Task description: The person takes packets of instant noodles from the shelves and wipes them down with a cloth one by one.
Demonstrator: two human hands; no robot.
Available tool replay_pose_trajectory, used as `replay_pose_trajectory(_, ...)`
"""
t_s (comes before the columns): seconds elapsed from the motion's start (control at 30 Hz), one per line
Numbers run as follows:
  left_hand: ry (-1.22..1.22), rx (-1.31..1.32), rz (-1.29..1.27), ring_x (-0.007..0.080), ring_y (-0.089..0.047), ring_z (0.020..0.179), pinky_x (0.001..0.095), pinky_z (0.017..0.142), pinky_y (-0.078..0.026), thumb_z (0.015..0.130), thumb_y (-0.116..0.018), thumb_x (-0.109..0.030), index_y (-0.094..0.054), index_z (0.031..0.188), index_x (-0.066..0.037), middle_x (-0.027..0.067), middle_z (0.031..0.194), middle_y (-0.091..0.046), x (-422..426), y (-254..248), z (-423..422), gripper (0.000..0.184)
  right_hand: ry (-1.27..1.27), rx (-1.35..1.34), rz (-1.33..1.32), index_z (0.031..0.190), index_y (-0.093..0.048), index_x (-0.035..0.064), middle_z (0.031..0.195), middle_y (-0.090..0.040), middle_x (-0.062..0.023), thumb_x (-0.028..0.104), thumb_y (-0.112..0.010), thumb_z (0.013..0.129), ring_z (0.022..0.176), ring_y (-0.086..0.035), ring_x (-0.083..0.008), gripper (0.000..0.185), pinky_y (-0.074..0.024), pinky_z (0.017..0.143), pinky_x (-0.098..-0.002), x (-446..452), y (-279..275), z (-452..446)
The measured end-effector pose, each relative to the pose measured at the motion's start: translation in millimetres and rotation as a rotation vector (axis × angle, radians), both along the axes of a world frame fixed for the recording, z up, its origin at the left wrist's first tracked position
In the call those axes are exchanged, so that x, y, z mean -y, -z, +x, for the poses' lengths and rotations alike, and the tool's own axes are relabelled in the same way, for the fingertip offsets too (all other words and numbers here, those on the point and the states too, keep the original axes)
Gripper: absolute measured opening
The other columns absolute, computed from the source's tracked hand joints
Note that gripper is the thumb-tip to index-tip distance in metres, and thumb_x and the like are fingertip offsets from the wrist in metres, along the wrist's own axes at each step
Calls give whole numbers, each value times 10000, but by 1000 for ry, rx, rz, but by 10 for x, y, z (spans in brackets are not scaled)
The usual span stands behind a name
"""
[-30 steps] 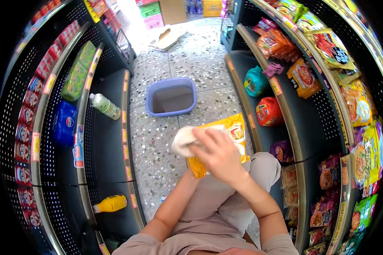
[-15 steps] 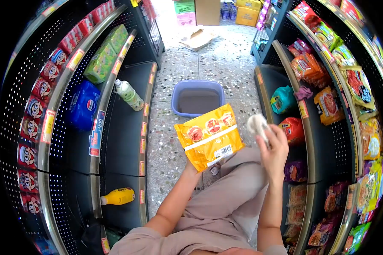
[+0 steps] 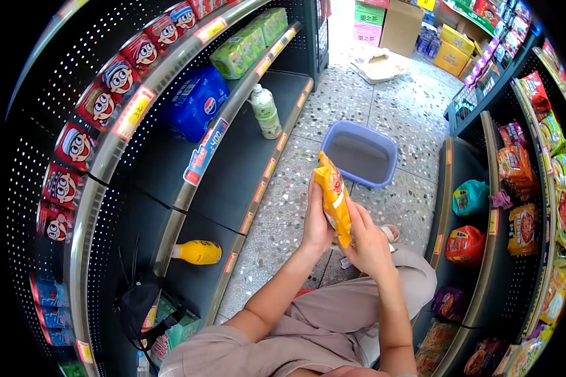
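A yellow food packet is turned almost edge-on above the floor, its printed face towards the right. My left hand grips it from the left, fingers behind it. My right hand is closed against the printed side, fingers bent along the packet. The whitish cloth in that hand is almost wholly hidden by the palm and the packet; only a small pale bit shows by the wrist side. Just beyond the packet, a blue-purple basin of murky water stands on the floor.
On the left shelves are a yellow bottle, a green-white bottle, a blue Pepsi pack and a black bag. The right shelves hold bagged packets, including a red one, and a purple cloth. Cartons stand at the back.
The packet has turned from face-up to nearly edge-on. My right hand has come left from beside it onto its printed side. The view has swung left.
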State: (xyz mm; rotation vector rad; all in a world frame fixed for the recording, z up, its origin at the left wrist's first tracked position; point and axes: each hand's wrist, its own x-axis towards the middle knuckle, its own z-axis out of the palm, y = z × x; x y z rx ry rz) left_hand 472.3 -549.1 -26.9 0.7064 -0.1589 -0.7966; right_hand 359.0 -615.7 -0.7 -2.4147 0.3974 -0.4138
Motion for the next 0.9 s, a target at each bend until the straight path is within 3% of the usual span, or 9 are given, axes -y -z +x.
replay_pose_trajectory(0.13,-92,297,220,182,-301,1320,331,1074,-266,1013,-310,-288,-83,1476,-88,96,1460,-255,-33,-113,-34,553,3,201,148,1352,-366,56,1251,-497,-182,78,-712,694,1035,-575,-357,744,-494,820,-393,11,109,106)
replay_pose_trajectory(0.23,-13,230,218,175,-256,1349,321,1090,-232,1010,-320,-255,-80,1478,-82,90,1483,-227,-110,-383,-125,554,33,342,268,1278,-449,26,1168,-563,-168,53,-700,720,1028,-594,-293,613,-482,841,-347,23,260,91)
replay_pose_trajectory(0.33,26,521,277,206,-190,1379,326,1106,-186,993,-382,-258,-232,1436,-16,138,1474,-230,-244,-313,-36,526,148,132,627,1215,-508,6,1120,-610,-113,61,-698,765,1016,-586,-195,492,-466,852,-315,72,384,-30)
replay_pose_trajectory(0.4,67,513,253,239,-200,1383,350,1108,-193,967,-469,-214,-394,1360,7,176,1448,-279,-340,-403,18,458,200,279,866,1206,-517,1,1118,-615,-79,72,-699,782,1015,-572,-158,467,-460,863,-306,95,444,-79)
replay_pose_trajectory(0.5,14,592,270,268,-238,1372,368,1103,-217,930,-538,-150,-441,1317,16,186,1459,-261,-467,-385,159,432,248,423,1132,1209,-524,7,1151,-598,-51,96,-704,798,1020,-562,-137,458,-449,898,-298,105,530,-89)
replay_pose_trajectory(0.53,-61,771,392,278,-278,1354,386,1098,-241,894,-593,-120,-378,1347,25,202,1457,-253,-514,-365,232,522,256,419,1175,1212,-524,11,1155,-597,-50,97,-705,795,1024,-562,-140,463,-446,904,-297,125,535,-112)
replay_pose_trajectory(0.67,-29,567,303,261,-385,1289,382,1068,-308,884,-613,-137,-165,1428,8,210,1402,-341,-536,-233,347,719,180,372,1315,1246,-497,17,1194,-579,-58,107,-708,783,1075,-545,-156,517,-426,937,-304,198,608,-173)
replay_pose_trajectory(0.8,108,198,191,202,-511,1169,335,980,-417,888,-603,-108,-264,1388,9,147,1291,-492,-663,-171,321,615,73,379,1417,1271,-473,16,1231,-556,-66,109,-716,772,1118,-521,-164,563,-399,967,-314,160,519,-82)
replay_pose_trajectory(0.9,127,161,131,172,-553,1102,323,937,-454,890,-596,-94,-364,1322,1,110,1222,-546,-795,-74,352,500,27,332,1394,1285,-463,21,1247,-545,-65,104,-719,767,1134,-510,-165,584,-383,982,-313,89,458,83)
